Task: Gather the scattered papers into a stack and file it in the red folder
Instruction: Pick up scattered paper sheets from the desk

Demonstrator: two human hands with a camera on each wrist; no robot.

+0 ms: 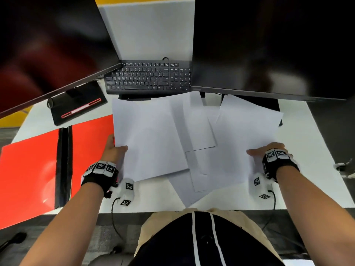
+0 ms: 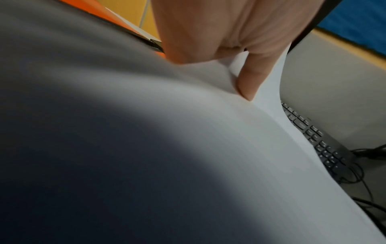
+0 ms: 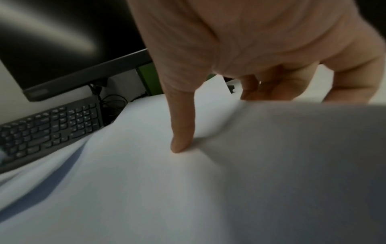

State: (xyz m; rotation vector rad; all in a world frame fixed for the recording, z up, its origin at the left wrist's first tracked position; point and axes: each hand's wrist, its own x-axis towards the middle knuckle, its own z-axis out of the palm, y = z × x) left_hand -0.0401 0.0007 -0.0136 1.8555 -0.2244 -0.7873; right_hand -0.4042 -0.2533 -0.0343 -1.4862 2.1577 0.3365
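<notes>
Several white papers [image 1: 172, 135] lie overlapping and askew in the middle of the white desk [image 1: 315, 143]. My left hand [image 1: 115, 148] pinches the left edge of the leftmost sheet [image 2: 208, 132], thumb on top and fingers underneath. My right hand [image 1: 269, 150] pinches the right edge of the rightmost sheets [image 3: 146, 181], with the thumb pressing on top and the fingers curled under the edge. The red folder [image 1: 28, 169] lies open flat to the left of the papers, its black spine [image 1: 63, 166] showing. A corner of the folder [image 2: 117, 18] appears in the left wrist view.
A black keyboard [image 1: 148, 77] sits behind the papers, between two dark monitors [image 1: 48, 45] [image 1: 269, 45]. A black monitor base with a red stripe [image 1: 76, 106] stands behind the folder. Some papers hang over the desk's front edge, close to my body.
</notes>
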